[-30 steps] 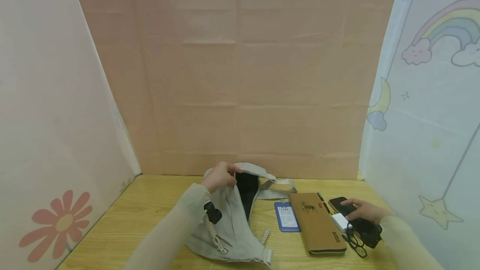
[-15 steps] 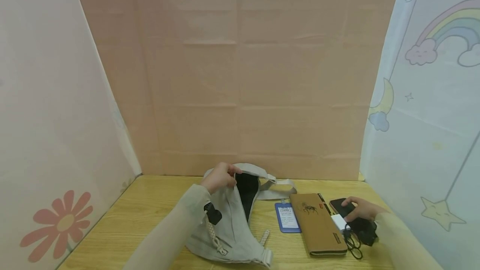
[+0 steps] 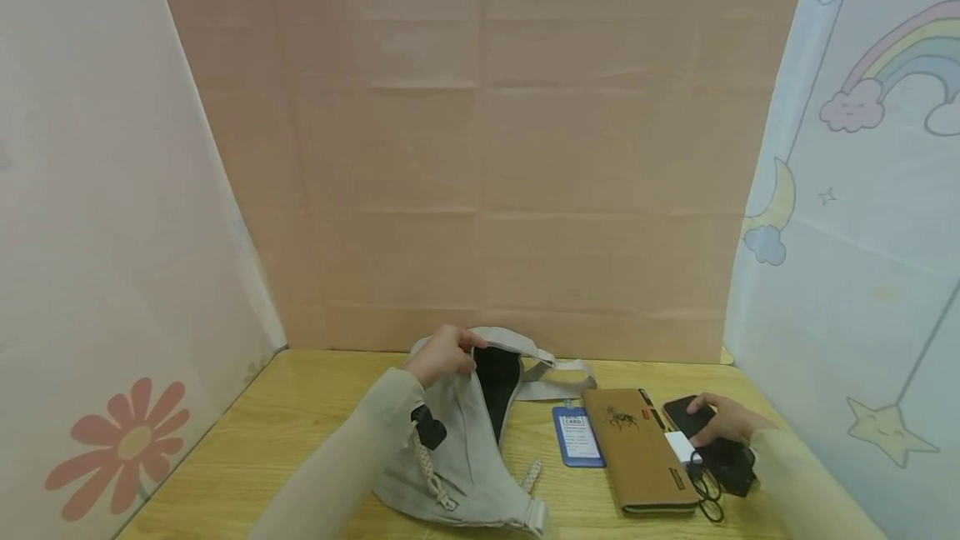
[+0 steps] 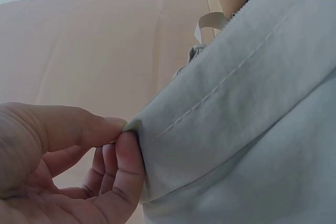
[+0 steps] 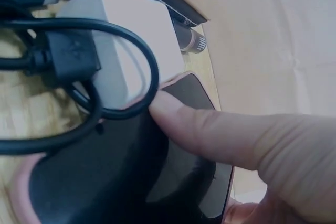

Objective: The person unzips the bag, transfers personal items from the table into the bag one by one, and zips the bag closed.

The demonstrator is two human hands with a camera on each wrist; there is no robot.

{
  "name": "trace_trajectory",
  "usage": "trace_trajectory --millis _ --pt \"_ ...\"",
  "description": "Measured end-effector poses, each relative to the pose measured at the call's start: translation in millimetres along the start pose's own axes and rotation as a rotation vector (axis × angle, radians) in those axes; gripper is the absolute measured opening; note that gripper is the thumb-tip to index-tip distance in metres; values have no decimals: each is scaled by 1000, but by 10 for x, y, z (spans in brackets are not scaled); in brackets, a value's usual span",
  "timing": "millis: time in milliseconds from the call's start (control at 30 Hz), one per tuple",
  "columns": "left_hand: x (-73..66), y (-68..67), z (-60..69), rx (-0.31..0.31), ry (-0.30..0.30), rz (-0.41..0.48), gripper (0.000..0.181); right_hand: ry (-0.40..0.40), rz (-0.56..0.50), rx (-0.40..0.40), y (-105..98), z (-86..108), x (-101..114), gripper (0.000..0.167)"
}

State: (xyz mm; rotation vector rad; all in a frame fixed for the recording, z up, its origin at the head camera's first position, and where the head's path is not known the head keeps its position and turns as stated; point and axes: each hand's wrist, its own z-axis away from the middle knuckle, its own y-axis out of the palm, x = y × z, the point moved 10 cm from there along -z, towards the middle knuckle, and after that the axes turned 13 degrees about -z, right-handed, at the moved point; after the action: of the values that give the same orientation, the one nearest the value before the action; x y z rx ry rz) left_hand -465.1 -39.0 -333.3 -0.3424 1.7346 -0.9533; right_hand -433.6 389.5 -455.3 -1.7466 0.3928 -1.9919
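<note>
The left hand (image 3: 442, 357) pinches the edge of the grey bag (image 3: 461, 469) beside its unzipped, dark opening. In the left wrist view, thumb and forefinger of this hand (image 4: 79, 163) meet on the bag's fabric (image 4: 226, 114). At the right, the other hand (image 3: 729, 422) grips the black phone (image 3: 681, 413). Its thumb lies across the phone's screen (image 5: 115, 177) in the right wrist view, with the fingers of that hand (image 5: 262, 145) partly hidden at the far edge. Against the phone sits a white charger (image 5: 142, 30), with a looped black cable (image 5: 73, 59).
A brown notebook (image 3: 641, 461) lies between the charger and a blue-framed card (image 3: 578, 437), with a dark pen (image 3: 652, 409) along its side. The bag's strap (image 3: 555, 390) extends behind the card. Paper walls (image 3: 480, 148) enclose the wooden table (image 3: 247, 440).
The right hand's fingers have drawn in and curled more at the phone. The black cable's loops have shifted slightly left. The left hand keeps its hold on the bag, while the head view has turned slightly.
</note>
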Motion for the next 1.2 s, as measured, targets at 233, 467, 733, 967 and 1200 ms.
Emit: trace_trajectory --millis 233,467,733,967,1200 --pt "3 14 -5 4 1 6 48 -50 56 -20 -77 45 70 43" --pt "-11 16 -14 -3 14 -7 48 -62 -29 -49 -187 130 133 44" --pt "-5 -4 -8 -12 1 -19 48 -87 -143 -220 -488 169 416 50" --pt "4 -1 -2 -4 -14 -16 46 -140 -256 -201 -404 175 772 49" --pt "-4 -5 -12 0 -13 -12 45 -193 -568 -56 8 122 1105 33"
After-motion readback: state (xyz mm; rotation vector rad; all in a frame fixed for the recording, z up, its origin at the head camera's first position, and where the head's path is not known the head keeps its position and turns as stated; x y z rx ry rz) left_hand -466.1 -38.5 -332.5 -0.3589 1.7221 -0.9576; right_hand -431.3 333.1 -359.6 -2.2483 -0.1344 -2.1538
